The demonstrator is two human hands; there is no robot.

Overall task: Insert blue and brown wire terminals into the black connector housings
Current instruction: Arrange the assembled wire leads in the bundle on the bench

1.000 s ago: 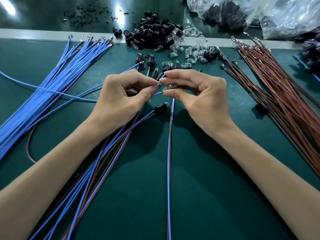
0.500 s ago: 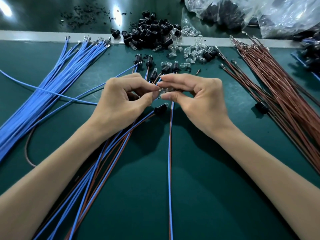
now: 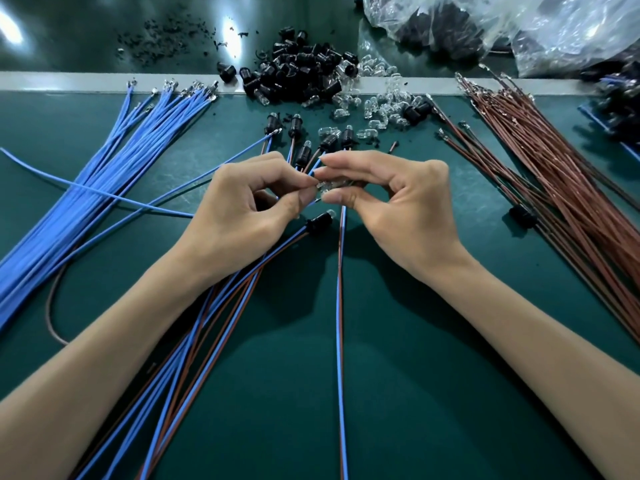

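My left hand (image 3: pixel 242 216) and right hand (image 3: pixel 405 216) meet fingertip to fingertip above the dark green mat (image 3: pixel 398 393). Both pinch a small clear plastic piece (image 3: pixel 327 186) between thumb and forefinger, one from either side. A paired blue and brown wire (image 3: pixel 340 323) runs from under my right fingers toward me. The heap of black connector housings (image 3: pixel 301 76) lies beyond my hands, with the loose blue wires (image 3: pixel 104 188) on the left and the brown wires (image 3: pixel 561 188) on the right.

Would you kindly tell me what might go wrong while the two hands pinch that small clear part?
Held only by fingertips of the left hand and right hand, the clear part might slip among the loose clear parts beyond. The wire pair could tangle with finished leads beside it.
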